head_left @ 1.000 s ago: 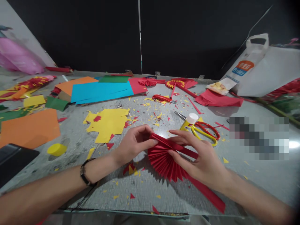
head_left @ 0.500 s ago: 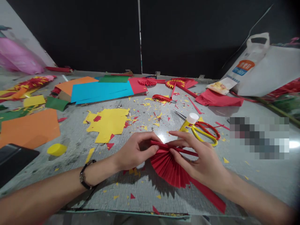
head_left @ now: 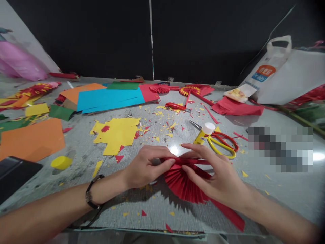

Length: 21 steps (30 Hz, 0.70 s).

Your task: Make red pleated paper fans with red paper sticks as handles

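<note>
Left hand (head_left: 152,166) and right hand (head_left: 215,173) pinch the pleated red paper fan (head_left: 186,184) above the tabletop (head_left: 137,220); uneven pull could splay or tear its folds.

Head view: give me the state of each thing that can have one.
Red pleated paper: partly fanned out
Left hand: pinching the pleats
Right hand: holding the pleats
Glue stick: standing, white end up
Red-and-yellow scissors: lying down, partly hidden
Yellow sheet: flat, cut into
Blue sheet: lying flat
White bag: handle up
</note>
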Available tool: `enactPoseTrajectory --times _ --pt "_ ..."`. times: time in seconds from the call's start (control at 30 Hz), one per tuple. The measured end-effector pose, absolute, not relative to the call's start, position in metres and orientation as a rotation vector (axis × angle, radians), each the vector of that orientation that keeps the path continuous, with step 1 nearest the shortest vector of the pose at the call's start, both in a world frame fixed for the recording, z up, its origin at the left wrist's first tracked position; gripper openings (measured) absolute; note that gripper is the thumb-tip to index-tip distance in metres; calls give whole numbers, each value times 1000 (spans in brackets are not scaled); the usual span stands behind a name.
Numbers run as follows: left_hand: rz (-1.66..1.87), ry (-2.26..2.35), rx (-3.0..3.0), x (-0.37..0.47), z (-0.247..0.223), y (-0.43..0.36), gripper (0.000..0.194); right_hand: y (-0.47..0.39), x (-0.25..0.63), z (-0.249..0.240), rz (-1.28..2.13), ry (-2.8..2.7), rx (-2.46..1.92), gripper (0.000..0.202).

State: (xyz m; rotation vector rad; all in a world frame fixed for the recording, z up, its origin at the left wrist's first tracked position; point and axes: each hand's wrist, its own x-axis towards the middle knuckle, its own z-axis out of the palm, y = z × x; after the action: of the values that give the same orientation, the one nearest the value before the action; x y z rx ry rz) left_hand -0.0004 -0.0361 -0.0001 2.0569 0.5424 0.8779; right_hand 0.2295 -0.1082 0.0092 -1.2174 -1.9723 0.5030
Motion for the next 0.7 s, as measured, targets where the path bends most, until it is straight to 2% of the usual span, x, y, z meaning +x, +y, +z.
enactPoseTrajectory --times 0.2,0.37,0.57,0.7 --pt "925 409 2231 0 -2 -41 15 -108 232 7 546 -2002 -1218 47" --pt "901 573 2125 -2 1 -41 17 -110 232 11 577 -2003 -1238 47" --pt "838 718 1858 -1 5 -36 20 -112 233 12 638 -2021 -1270 58" --pt "829 694 1903 -2 4 -35 20 -109 232 9 752 -1954 -1216 54"
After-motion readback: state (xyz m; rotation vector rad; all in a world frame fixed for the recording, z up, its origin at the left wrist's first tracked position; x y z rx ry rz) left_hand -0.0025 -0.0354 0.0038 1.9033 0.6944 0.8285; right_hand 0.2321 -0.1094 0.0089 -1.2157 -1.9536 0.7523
